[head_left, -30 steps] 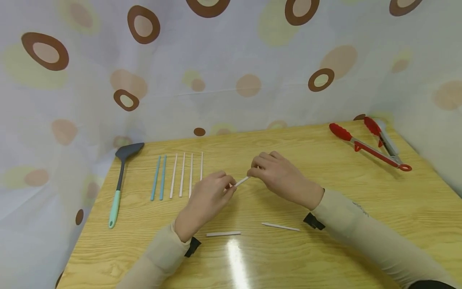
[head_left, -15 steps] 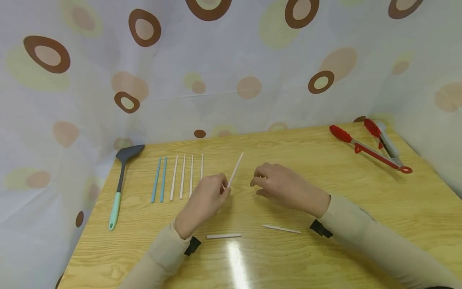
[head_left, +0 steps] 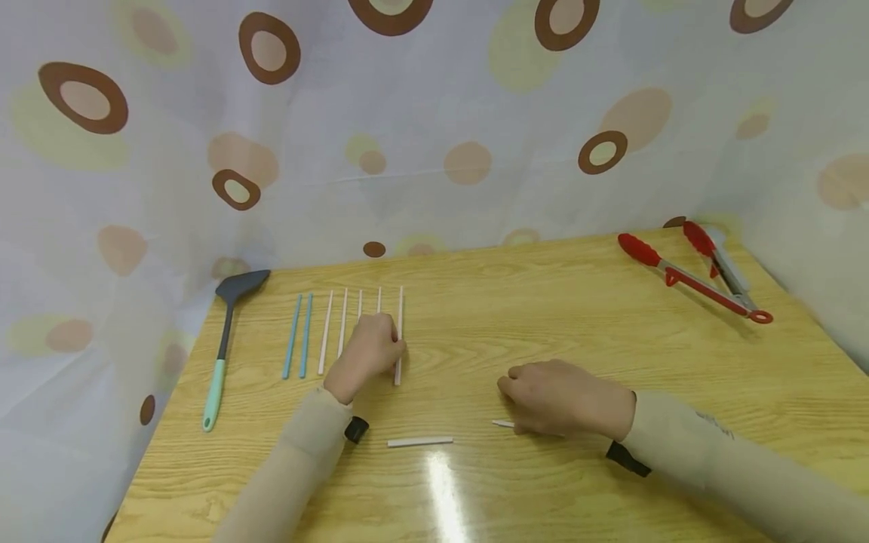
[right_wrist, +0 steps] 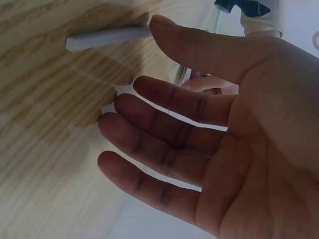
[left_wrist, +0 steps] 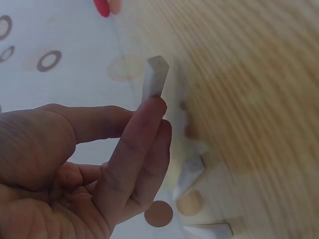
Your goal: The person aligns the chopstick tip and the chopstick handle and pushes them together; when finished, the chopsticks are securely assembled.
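Observation:
In the head view my left hand (head_left: 367, 351) is at the right end of a row of chopsticks. It pinches a white chopstick (head_left: 399, 369) between thumb and fingers; the left wrist view shows this chopstick's blunt end (left_wrist: 157, 72) rising past the fingertips. My right hand (head_left: 563, 396) is low over the table, above another white chopstick (head_left: 502, 423) that it mostly hides. From the right wrist the fingers look extended and spread, with a white chopstick (right_wrist: 107, 38) near the thumb tip; whether they touch, I cannot tell.
Left of the hand lie several white chopsticks (head_left: 326, 332) and two blue ones (head_left: 292, 335). One white chopstick (head_left: 419, 441) lies crosswise in front. A spatula (head_left: 221, 362) rests at the left, red tongs (head_left: 706, 286) at the far right, on a wooden table (head_left: 543, 302) before a patterned cloth.
Both hands held the white chopstick; the right let go and moved down and toward the person. The left swung the chopstick upright and carried it left, beside the row.

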`<state>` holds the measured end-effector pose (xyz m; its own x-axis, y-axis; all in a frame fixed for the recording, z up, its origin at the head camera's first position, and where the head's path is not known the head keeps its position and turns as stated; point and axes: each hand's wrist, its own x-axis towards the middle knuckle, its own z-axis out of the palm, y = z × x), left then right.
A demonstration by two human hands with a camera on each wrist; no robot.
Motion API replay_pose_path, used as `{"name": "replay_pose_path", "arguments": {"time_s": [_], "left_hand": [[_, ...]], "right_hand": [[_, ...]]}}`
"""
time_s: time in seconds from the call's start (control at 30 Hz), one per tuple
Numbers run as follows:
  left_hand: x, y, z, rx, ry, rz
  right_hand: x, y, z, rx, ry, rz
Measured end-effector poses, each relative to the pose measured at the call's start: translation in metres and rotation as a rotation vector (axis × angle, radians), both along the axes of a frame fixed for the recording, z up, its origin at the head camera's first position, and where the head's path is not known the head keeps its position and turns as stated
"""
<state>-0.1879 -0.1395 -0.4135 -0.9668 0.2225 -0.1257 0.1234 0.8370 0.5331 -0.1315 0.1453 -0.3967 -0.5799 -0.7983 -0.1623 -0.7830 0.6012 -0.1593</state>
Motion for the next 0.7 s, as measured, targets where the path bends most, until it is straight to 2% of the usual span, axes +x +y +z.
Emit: {"name": "replay_pose_path", "arguments": {"time_s": [0.3, 0.7], "left_hand": [[-0.013, -0.005, -0.004, -0.012, -0.052, 0.053], [-0.019, 0.0, -0.002, -0.015, -0.077, 0.081]], "right_hand": [[0.004, -0.001, -0.004, -0.038, -0.013, 0.028], [0.007, -0.001, -0.009, -0.11, -0.046, 0.076]]}}
